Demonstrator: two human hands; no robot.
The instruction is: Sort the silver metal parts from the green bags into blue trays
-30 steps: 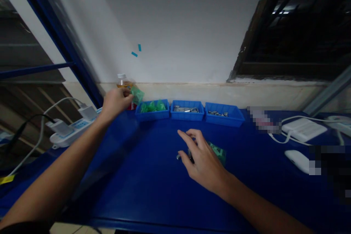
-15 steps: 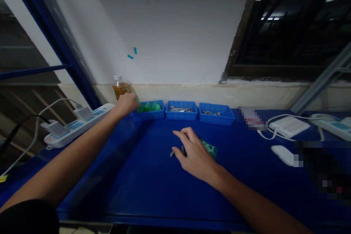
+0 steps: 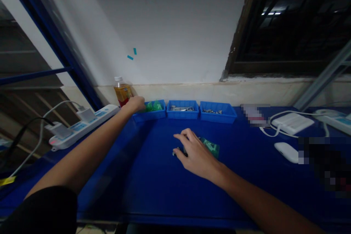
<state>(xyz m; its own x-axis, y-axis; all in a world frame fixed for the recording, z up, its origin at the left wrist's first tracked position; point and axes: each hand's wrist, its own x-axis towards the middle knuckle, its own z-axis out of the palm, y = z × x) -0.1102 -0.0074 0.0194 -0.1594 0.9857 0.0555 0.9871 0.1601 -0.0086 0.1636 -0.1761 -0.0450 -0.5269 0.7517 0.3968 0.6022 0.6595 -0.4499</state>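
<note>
My left hand [image 3: 135,104] reaches far out and rests in the left blue tray [image 3: 149,116], among several green plastic bags [image 3: 154,106]; its fingers are hidden behind the knuckles. My right hand [image 3: 195,152] lies on the blue table [image 3: 142,175] with fingers curled over a small dark metal part [image 3: 175,151]. A green bag [image 3: 211,147] lies flat just right of that hand, partly under it.
Two more blue trays, the middle tray [image 3: 182,109] and the right tray [image 3: 218,112], hold small metal parts. A bottle [image 3: 122,91] of amber liquid stands behind the left tray. A white power strip [image 3: 82,126] lies left; a white mouse [image 3: 286,151] and white adapter [image 3: 292,123] lie right.
My left hand held a green bag above the left tray, then dropped down into the tray. My right hand has stayed over the small part and curled a little tighter.
</note>
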